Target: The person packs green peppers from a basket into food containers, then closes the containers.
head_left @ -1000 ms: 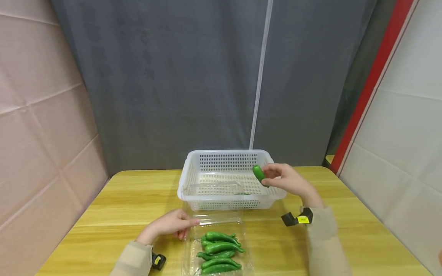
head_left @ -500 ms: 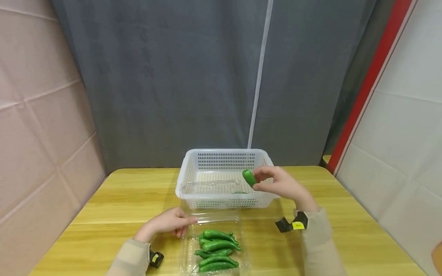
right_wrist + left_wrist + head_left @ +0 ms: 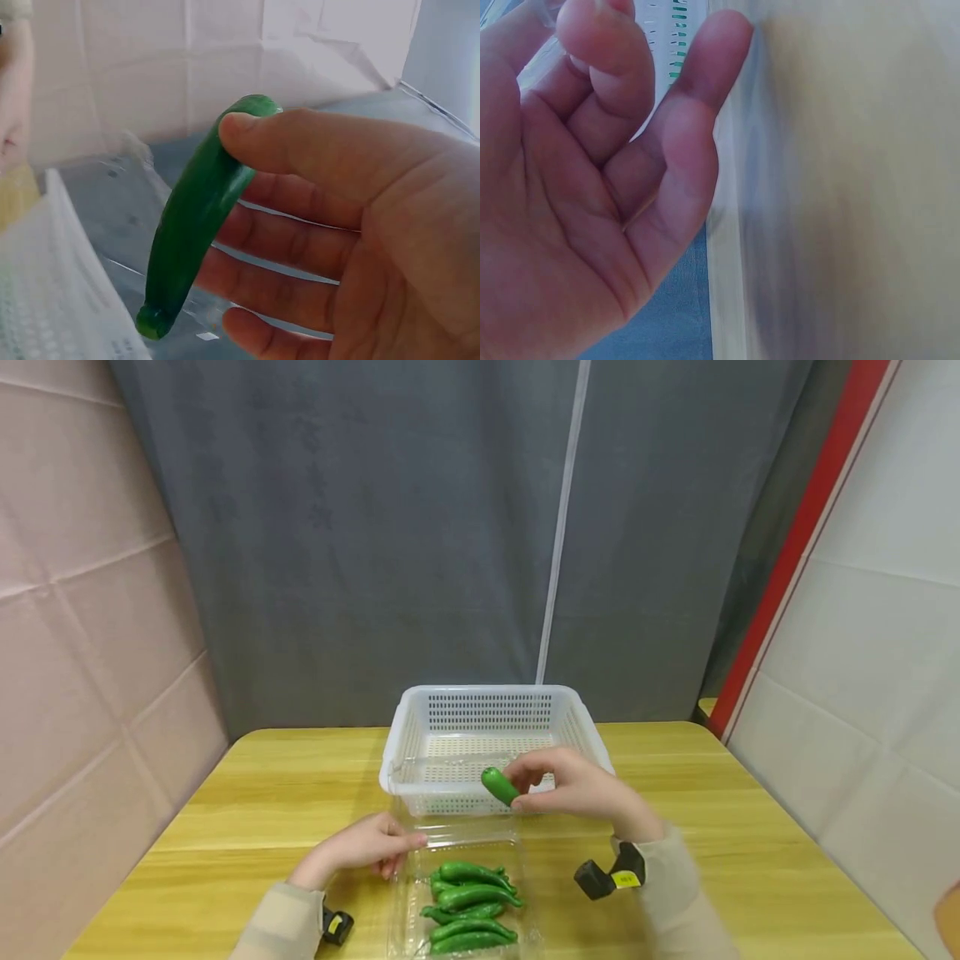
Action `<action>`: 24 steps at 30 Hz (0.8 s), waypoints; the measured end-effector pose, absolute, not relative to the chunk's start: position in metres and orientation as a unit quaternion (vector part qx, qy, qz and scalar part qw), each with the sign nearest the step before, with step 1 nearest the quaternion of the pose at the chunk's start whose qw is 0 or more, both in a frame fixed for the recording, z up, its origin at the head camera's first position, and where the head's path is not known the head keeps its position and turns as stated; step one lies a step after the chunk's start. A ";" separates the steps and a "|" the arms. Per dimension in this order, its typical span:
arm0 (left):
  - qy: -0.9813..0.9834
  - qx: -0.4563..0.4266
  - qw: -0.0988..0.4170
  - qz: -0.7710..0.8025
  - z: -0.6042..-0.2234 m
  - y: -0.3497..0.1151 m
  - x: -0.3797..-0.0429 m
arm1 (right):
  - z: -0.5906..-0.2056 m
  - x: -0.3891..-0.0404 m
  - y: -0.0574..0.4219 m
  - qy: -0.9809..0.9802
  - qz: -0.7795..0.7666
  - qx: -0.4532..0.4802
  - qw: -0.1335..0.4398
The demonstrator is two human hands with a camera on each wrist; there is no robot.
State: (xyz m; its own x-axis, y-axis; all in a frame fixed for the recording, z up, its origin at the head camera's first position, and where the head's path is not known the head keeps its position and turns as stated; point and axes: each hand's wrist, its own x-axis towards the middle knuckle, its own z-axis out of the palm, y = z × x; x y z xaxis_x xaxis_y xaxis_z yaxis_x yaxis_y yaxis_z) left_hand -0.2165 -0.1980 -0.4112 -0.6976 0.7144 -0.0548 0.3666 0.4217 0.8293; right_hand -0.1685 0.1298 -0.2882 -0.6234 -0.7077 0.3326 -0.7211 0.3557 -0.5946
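My right hand [image 3: 573, 789] pinches a green pepper [image 3: 498, 785] between thumb and fingers, over the near rim of the basket. In the right wrist view the pepper [image 3: 199, 210] is long and glossy, its thicker end pointing down and left. My left hand [image 3: 367, 846] pinches the left edge of a clear plastic clamshell box [image 3: 420, 860] near its hinge; the grip is mostly cut off in the left wrist view. Several green peppers [image 3: 472, 897] lie side by side in the box. Its raised lid leans against the white slotted basket [image 3: 592, 739] behind.
Both boxes stand on a wooden table [image 3: 262, 793]. Green shows through the slots of the basket [image 3: 660, 52] in the left wrist view. A grey curtain [image 3: 360, 543] hangs behind the table, with pale panels on both sides.
My right hand has moved left and nearer to me with the pepper, from the basket's right side to its near rim. My left hand stays on the box edge.
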 end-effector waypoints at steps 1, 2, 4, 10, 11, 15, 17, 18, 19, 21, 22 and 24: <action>0.817 0.330 0.206 0.425 -0.412 -0.198 -0.217 | -0.290 -0.168 0.126 -0.823 0.360 0.439 0.004; 0.817 0.329 0.206 0.427 -0.412 -0.198 -0.217 | -0.291 -0.168 0.123 -0.823 0.358 0.441 -0.004; 0.817 0.327 0.207 0.427 -0.412 -0.199 -0.217 | -0.294 -0.167 0.116 -0.823 0.350 0.447 -0.021; 0.816 0.331 0.208 0.427 -0.412 -0.197 -0.217 | -0.304 -0.162 0.096 -0.836 0.310 0.447 -0.075; 0.816 0.332 0.207 0.425 -0.412 -0.197 -0.217 | -0.306 -0.160 0.092 -0.839 0.297 0.448 -0.081; 0.816 0.336 0.205 0.423 -0.412 -0.196 -0.217 | -0.315 -0.155 0.076 -0.849 0.224 0.469 -0.097; 0.817 0.337 0.204 0.420 -0.412 -0.196 -0.217 | -0.319 -0.151 0.069 -0.850 0.187 0.481 -0.103; 0.817 0.337 0.206 0.420 -0.412 -0.196 -0.218 | -0.321 -0.150 0.065 -0.850 0.169 0.487 -0.106; 0.818 0.337 0.206 0.418 -0.412 -0.196 -0.218 | -0.323 -0.148 0.062 -0.851 0.155 0.490 -0.112; 0.820 0.337 0.207 0.414 -0.413 -0.196 -0.219 | -0.326 -0.145 0.057 -0.849 0.132 0.494 -0.130; 0.820 0.336 0.208 0.414 -0.413 -0.197 -0.220 | -0.327 -0.144 0.055 -0.848 0.123 0.496 -0.140; 0.821 0.335 0.209 0.413 -0.412 -0.197 -0.221 | -0.329 -0.144 0.051 -0.847 0.107 0.497 -0.157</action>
